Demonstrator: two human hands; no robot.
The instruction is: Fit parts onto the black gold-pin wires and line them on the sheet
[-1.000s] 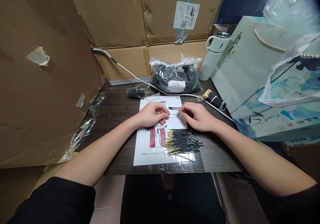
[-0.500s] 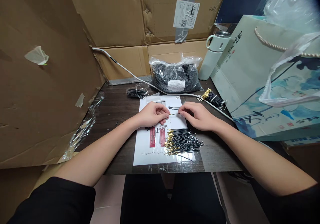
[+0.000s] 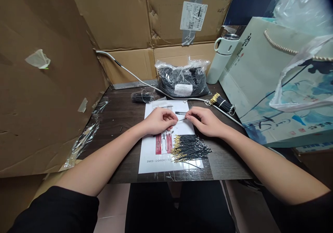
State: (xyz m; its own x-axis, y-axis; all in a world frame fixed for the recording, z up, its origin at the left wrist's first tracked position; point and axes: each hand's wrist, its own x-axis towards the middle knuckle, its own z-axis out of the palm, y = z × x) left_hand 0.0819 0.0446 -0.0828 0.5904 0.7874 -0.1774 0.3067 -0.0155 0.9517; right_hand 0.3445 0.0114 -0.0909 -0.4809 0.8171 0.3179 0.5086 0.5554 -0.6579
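My left hand [image 3: 162, 120] and my right hand [image 3: 204, 122] face each other over a white printed sheet [image 3: 147, 153]. A short thin black wire [image 3: 182, 119] spans the gap between them, pinched at each end by fingertips. The wire's left end is hidden in my left fingers. Just behind it, a few dark wire pieces [image 3: 180, 113] lie on the sheet beside my right fingertips. In front of both hands is a loose pile of black wires with gold ends [image 3: 191, 148], their gold tips mostly pointing left.
A clear bag of black wires [image 3: 182, 78] stands at the back, near a pale bottle [image 3: 221, 59]. A tied gold-tipped bundle [image 3: 223, 103] lies right, a dark bundle [image 3: 142, 97] left. A white cable [image 3: 140, 79] crosses behind. Cardboard [image 3: 52, 87] and a paper bag [image 3: 260, 87] flank the table.
The gold part that showed at my left fingertips is now out of sight, and the wire between my hands tilts slightly. Both hands have otherwise hardly moved.
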